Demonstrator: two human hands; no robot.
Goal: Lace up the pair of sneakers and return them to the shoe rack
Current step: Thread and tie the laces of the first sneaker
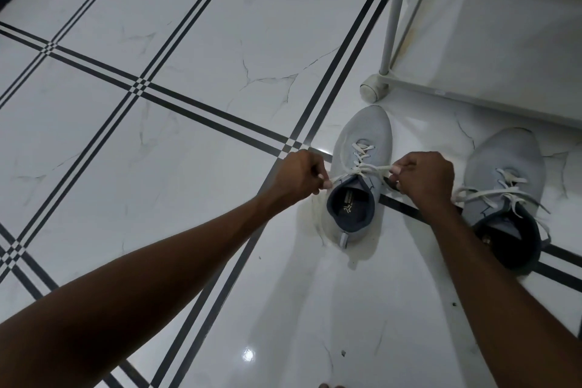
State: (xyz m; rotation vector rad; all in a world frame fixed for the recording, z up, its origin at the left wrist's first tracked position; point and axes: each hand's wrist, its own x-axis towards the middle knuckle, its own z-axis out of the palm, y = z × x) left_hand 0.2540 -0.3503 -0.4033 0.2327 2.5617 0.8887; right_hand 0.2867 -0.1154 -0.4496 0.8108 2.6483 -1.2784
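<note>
Two light grey sneakers with dark collars stand on the tiled floor, toes pointing away from me. My left hand [299,175] and my right hand [423,178] flank the left sneaker [367,135]. Each hand pinches one end of its white lace [362,168], pulled taut sideways across the top eyelets. The right sneaker [507,164] sits beside my right forearm, its white laces hanging loose over its sides. My right arm hides part of its heel.
A white shoe rack [390,19] stands at the upper right; its round foot [372,90] rests just beyond the left sneaker's toe. The floor is glossy white tile with black stripe lines. A dark band runs along the far edge.
</note>
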